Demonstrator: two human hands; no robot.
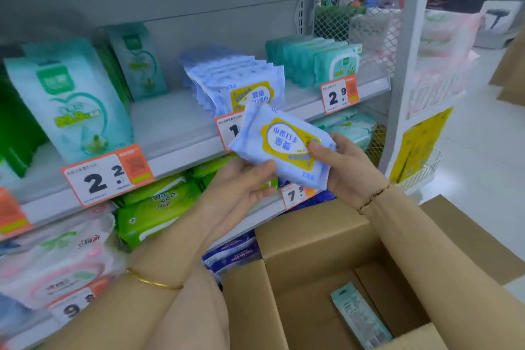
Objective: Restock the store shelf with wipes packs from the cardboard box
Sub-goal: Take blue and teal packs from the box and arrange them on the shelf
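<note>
A light blue wipes pack [279,145] with a yellow-and-white label is held upside down in front of the shelf [176,133]. My left hand [241,182] grips its lower left edge, thumb on top. My right hand [343,165] grips its right end, thumb on the label. Behind it a row of matching blue packs [227,79] stands on the middle shelf. The open cardboard box [312,239] sits below right, with a teal pack [359,318] lying inside.
Teal packs [315,61] stand to the right of the blue row, tall green-and-white packs [68,99] to the left. Green packs [154,209] and pink packs [56,261] fill the lower shelves. Price tags [105,176] hang on the shelf edges. A white wire rack [420,170] stands right.
</note>
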